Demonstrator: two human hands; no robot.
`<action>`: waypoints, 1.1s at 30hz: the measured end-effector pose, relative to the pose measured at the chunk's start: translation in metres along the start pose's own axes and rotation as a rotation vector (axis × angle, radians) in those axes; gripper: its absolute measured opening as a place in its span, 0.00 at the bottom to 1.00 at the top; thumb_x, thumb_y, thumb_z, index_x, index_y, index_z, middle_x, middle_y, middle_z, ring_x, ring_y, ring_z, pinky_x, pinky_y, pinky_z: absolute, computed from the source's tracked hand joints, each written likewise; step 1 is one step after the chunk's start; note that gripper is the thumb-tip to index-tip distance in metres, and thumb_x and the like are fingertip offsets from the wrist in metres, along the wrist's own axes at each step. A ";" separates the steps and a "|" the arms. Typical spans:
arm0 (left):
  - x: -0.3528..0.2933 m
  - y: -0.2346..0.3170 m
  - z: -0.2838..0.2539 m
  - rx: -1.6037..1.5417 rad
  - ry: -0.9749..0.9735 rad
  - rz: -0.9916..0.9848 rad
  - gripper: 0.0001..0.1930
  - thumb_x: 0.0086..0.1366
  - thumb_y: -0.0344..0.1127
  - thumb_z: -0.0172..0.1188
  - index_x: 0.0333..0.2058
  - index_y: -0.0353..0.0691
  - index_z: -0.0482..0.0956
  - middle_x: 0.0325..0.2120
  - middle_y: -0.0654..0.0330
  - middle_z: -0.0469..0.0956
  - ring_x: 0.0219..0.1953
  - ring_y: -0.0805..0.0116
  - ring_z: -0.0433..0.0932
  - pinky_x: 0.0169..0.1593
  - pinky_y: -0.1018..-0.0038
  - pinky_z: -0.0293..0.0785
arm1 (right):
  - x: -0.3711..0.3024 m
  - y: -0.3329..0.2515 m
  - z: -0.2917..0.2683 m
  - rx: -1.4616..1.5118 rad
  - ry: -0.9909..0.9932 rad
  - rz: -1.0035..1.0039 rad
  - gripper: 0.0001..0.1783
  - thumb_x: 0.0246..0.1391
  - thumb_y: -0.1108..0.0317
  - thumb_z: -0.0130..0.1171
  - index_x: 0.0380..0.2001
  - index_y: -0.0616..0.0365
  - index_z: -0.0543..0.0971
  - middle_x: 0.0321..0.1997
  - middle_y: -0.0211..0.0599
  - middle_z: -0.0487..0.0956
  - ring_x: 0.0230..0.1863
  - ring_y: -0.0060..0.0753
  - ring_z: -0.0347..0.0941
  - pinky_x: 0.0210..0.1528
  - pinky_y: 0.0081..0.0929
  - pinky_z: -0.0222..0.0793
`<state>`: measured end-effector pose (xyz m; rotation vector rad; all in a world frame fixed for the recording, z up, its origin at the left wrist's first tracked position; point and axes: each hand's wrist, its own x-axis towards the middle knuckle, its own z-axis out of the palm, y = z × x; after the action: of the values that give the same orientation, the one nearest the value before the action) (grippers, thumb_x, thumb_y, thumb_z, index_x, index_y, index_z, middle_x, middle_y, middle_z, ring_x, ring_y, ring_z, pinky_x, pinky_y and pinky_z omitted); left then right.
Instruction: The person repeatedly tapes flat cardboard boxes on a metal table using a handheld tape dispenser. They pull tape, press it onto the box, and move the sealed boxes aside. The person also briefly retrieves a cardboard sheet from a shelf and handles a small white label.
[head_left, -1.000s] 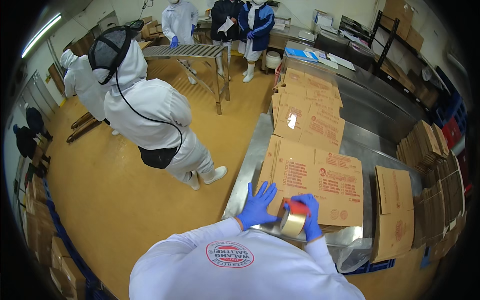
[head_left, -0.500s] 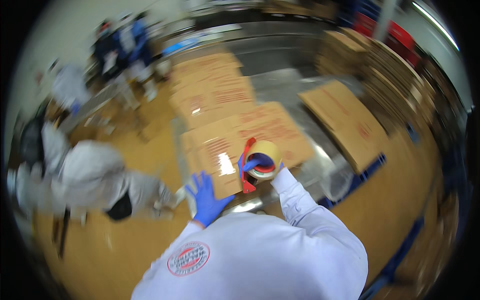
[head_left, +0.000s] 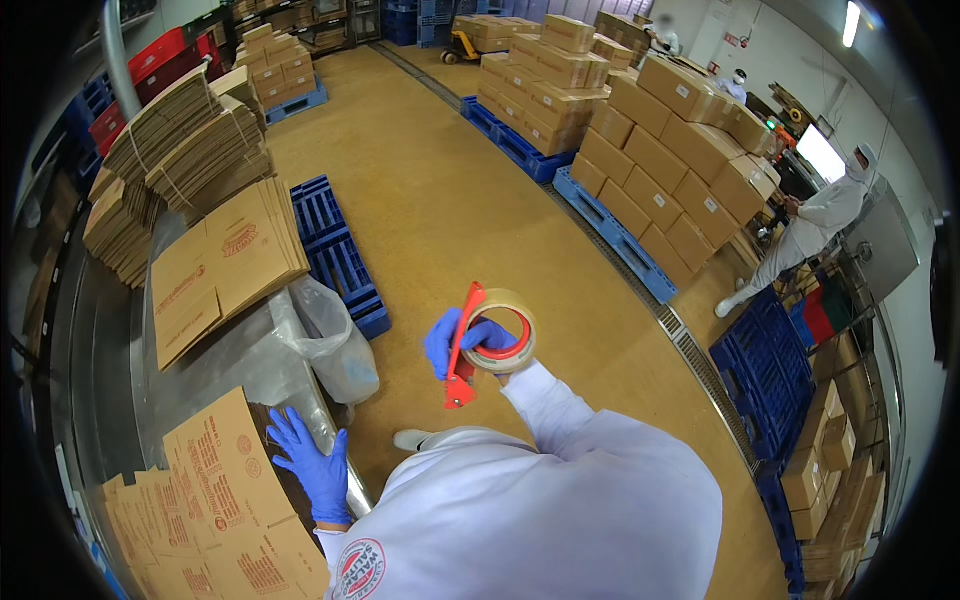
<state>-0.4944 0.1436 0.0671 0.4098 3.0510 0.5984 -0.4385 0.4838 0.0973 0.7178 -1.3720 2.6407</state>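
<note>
The right hand (head_left: 470, 345), gloved in blue, had its grip closed around a red tape dispenser (head_left: 460, 390) carrying a wide roll of tan packing tape (head_left: 528, 325), held out beyond the bench above the yellowish floor (head_left: 430, 200). The left hand (head_left: 318, 470), also blue-gloved, had its grip released, fingers spread at the edge of flattened brown cardboard cartons (head_left: 225, 475) on the shiny steel bench (head_left: 255, 345); how firmly it pressed, I could not tell. A slackened right grip could have dropped the dispenser; a careless left-hand push could have slid the loosely overlapping cartons. The translucent plastic bag (head_left: 345, 355) beside the bench had unclear contents; closed brown boxes (head_left: 650, 165) on blue plastic pallets (head_left: 615, 225) hid theirs.
</note>
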 end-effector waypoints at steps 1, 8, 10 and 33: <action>0.001 0.003 0.004 0.001 -0.033 0.004 0.50 0.57 0.56 0.62 0.70 0.45 0.43 0.72 0.53 0.34 0.72 0.44 0.32 0.64 0.33 0.30 | -0.013 -0.002 -0.002 -0.022 0.062 0.007 0.10 0.46 0.68 0.62 0.24 0.67 0.80 0.24 0.49 0.79 0.30 0.42 0.77 0.36 0.33 0.71; -0.017 -0.002 -0.023 0.028 -0.048 -0.107 0.48 0.58 0.49 0.63 0.70 0.45 0.43 0.72 0.53 0.34 0.72 0.45 0.31 0.64 0.33 0.31 | -0.025 0.008 -0.008 -0.128 0.185 0.190 0.14 0.45 0.63 0.62 0.22 0.66 0.80 0.23 0.48 0.79 0.29 0.40 0.76 0.35 0.30 0.70; -0.027 -0.007 -0.040 0.045 -0.010 -0.181 0.48 0.59 0.49 0.63 0.70 0.45 0.42 0.72 0.54 0.34 0.72 0.45 0.31 0.64 0.33 0.30 | -0.011 0.021 -0.016 -0.118 0.138 0.265 0.15 0.45 0.61 0.62 0.22 0.66 0.81 0.23 0.47 0.79 0.29 0.40 0.76 0.34 0.29 0.69; 0.030 -0.056 -0.047 0.311 -0.052 -0.770 0.63 0.48 0.60 0.69 0.70 0.39 0.36 0.72 0.51 0.34 0.72 0.46 0.31 0.65 0.34 0.29 | -0.103 0.094 -0.242 -0.505 0.562 1.108 0.19 0.57 0.57 0.59 0.46 0.57 0.74 0.46 0.39 0.77 0.45 0.39 0.73 0.49 0.39 0.70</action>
<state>-0.5398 0.0837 0.0908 -0.7157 2.8963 0.0703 -0.4627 0.6338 -0.1367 -1.0464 -2.4742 2.4356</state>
